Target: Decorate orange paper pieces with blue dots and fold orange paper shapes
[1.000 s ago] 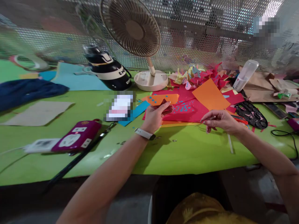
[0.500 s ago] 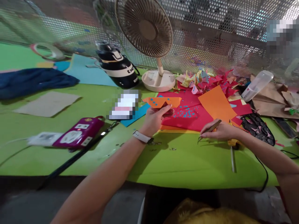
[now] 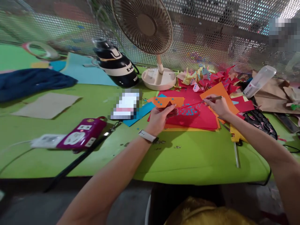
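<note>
My left hand [image 3: 160,118], with a white watch on the wrist, is closed on the edge of an orange paper piece [image 3: 167,101] dotted with blue spots, held just above the red paper sheet [image 3: 199,117]. My right hand [image 3: 217,104] pinches a thin tweezers-like tool [image 3: 212,99] whose tip reaches over the red sheet, where several small blue dots [image 3: 191,111] lie. A plain orange sheet [image 3: 219,92] lies under and behind my right hand.
A desk fan [image 3: 150,37] and a black-and-white bottle [image 3: 116,64] stand at the back. A pile of folded paper pieces [image 3: 206,78], a magenta power strip [image 3: 81,137], a glue gun [image 3: 235,137], brown paper [image 3: 45,104] and blue cloth [image 3: 32,82] lie on the green table [image 3: 187,156].
My right hand has lifted off the table's near part and moved forward over the red sheet with the thin tool. My left hand stays holding the orange piece.
</note>
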A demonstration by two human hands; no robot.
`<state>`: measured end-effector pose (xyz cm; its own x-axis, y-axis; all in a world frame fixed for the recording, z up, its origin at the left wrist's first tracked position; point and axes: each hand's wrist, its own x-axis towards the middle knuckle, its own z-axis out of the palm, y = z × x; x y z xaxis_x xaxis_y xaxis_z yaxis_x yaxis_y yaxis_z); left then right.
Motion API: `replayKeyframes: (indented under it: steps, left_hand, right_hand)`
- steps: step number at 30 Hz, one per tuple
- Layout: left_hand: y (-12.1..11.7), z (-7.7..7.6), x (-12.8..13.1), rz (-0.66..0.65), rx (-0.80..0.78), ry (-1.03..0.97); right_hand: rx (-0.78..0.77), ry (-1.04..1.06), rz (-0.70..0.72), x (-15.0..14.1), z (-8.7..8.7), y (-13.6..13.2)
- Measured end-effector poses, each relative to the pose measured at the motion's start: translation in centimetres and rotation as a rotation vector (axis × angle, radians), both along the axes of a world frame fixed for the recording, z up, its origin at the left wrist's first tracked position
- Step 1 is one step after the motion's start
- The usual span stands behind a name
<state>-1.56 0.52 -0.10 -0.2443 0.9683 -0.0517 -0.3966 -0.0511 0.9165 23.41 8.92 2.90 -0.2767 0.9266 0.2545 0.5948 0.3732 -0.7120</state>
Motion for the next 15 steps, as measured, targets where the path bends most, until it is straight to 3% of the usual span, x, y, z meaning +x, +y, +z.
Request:
replayKeyframes:
  steps: [4,6,10,15]
  left_hand:
    - [-0.2,0.5,0.3,0.0,-0.003,-0.032]
    - [-0.3,0.6,0.4,-0.009,0.002,-0.035]
    - [-0.4,0.7,0.5,-0.021,0.026,-0.049]
    - [-0.3,0.5,0.5,-0.033,0.02,-0.05]
  right_hand:
    - [0.064,-0.153,-0.043,-1.2,-0.7,-0.2]
    - [0.056,-0.149,0.003,-1.6,-1.0,-1.1]
    - [0.043,-0.019,0.106,-1.8,-1.1,-3.2]
    - [-0.057,0.279,-0.032,-1.5,-1.5,-3.6]
